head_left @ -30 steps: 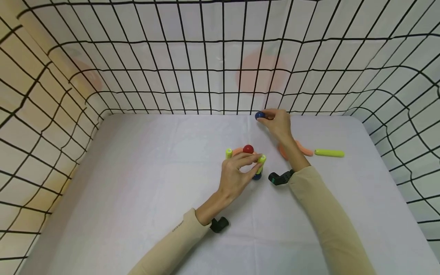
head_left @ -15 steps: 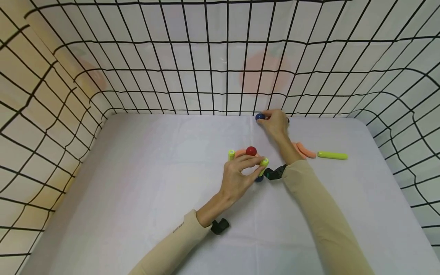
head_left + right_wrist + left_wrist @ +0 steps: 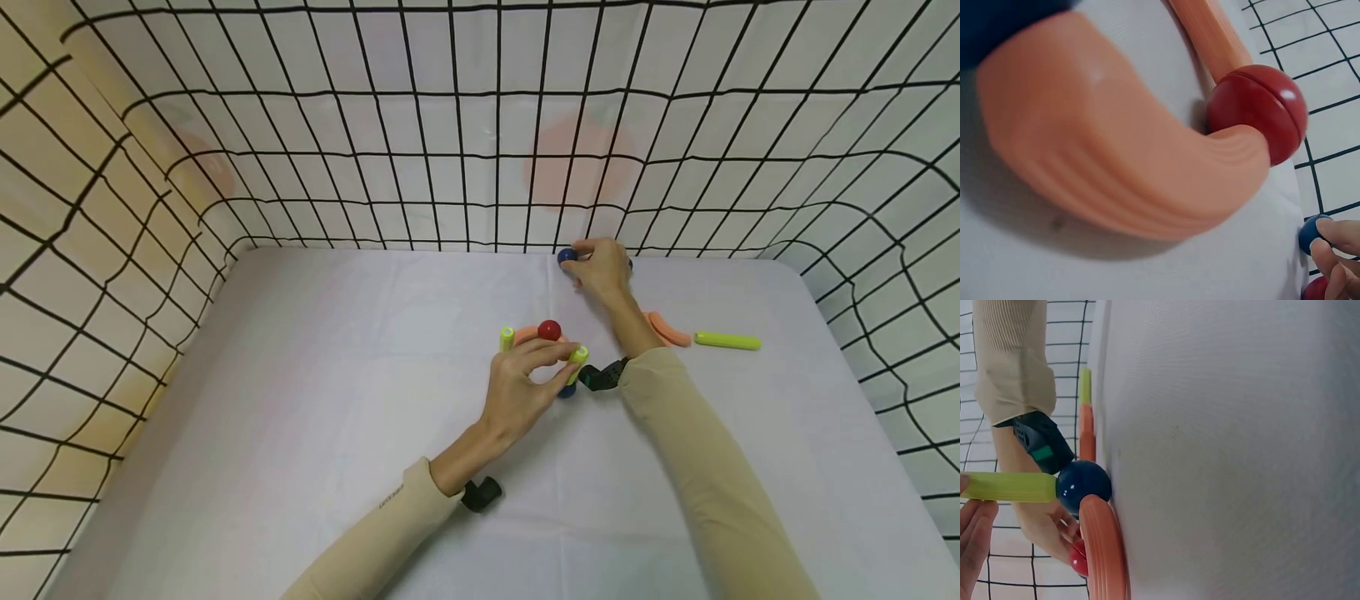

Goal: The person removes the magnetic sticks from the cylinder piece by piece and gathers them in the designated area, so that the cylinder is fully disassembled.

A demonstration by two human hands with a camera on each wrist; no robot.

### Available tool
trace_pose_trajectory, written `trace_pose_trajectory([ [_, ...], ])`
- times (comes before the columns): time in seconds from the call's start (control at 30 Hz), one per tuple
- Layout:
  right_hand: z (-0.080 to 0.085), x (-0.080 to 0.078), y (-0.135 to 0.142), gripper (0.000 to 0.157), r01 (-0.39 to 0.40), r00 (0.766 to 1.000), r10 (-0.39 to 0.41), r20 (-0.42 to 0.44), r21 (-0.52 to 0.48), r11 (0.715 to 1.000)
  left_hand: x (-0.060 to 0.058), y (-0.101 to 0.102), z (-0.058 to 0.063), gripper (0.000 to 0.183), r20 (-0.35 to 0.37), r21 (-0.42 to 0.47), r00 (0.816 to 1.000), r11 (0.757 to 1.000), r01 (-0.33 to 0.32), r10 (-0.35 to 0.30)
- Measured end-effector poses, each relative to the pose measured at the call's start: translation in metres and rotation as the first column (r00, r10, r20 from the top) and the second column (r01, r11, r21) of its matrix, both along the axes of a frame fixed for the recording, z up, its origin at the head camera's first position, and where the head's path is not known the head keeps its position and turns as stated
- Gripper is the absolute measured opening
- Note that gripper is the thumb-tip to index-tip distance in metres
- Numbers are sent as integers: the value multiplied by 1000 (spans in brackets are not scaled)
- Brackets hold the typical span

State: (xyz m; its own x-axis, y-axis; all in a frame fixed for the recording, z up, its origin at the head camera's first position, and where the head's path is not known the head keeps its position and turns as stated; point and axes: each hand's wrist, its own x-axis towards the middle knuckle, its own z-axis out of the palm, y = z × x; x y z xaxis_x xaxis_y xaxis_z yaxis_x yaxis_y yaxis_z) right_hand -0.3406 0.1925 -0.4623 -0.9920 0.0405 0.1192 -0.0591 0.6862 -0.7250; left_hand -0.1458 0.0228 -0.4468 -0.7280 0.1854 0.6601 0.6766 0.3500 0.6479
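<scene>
My left hand [image 3: 517,387] pinches a yellow-green stick [image 3: 578,364] between thumb and fingers. That stick stands on a dark blue ball [image 3: 1084,486], from which a curved orange rod [image 3: 1102,547] runs along the table. The rod meets a red ball [image 3: 1257,112], where another orange rod [image 3: 1211,34] joins. A second yellow-green stick [image 3: 507,338] stands upright at the left of this piece. Near the table's far edge, my right hand [image 3: 602,271] pinches another blue ball [image 3: 567,257]. Part of a red ball [image 3: 1316,289] shows just below that hand.
Loose curved orange rods [image 3: 667,329] lie beside my right forearm, with a yellow-green stick [image 3: 727,341] flat to their right. A black wire grid [image 3: 465,158] fences the white table [image 3: 337,375] at the back and sides. Black wrist cameras [image 3: 480,494] sit on both wrists.
My right hand has shifted slightly down and left with the blue ball, and its forearm has swung left. The left hand keeps its pinch on the stick. The head view has shifted slightly.
</scene>
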Motion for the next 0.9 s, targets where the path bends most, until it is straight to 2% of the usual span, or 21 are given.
trace_pose_trajectory([
  [0.17,16,8,4,43,9,1000,-9,8,-34,999,0,2,0,19,8,9,1000,1000,6,-6],
  [0.27,33,21,7,44,-29,1000,28,-10,-108,994,0,2,0,19,27,26,1000,1000,11,-12],
  [0.43,64,67,8,43,-159,987,164,2,-222,962,1,1,-1,19,55,35,998,999,15,-17],
  [0.5,74,90,9,41,-236,970,242,2,-215,948,1,1,-1,19,60,31,998,999,13,-15],
  [0.57,80,112,11,39,-327,944,330,-19,-192,925,1,1,-2,19,59,26,998,1000,10,-11],
  [0.7,81,145,17,38,-445,896,443,-40,-108,889,1,1,-1,19,56,26,998,1000,9,-10],
  [0.8,74,161,24,38,-471,881,467,-77,-44,881,2,1,-1,18,65,15,998,1000,12,-13],
  [0.9,67,168,30,34,-485,868,480,-123,-10,874,3,-1,0,18,85,-1,996,1000,16,-16],
])
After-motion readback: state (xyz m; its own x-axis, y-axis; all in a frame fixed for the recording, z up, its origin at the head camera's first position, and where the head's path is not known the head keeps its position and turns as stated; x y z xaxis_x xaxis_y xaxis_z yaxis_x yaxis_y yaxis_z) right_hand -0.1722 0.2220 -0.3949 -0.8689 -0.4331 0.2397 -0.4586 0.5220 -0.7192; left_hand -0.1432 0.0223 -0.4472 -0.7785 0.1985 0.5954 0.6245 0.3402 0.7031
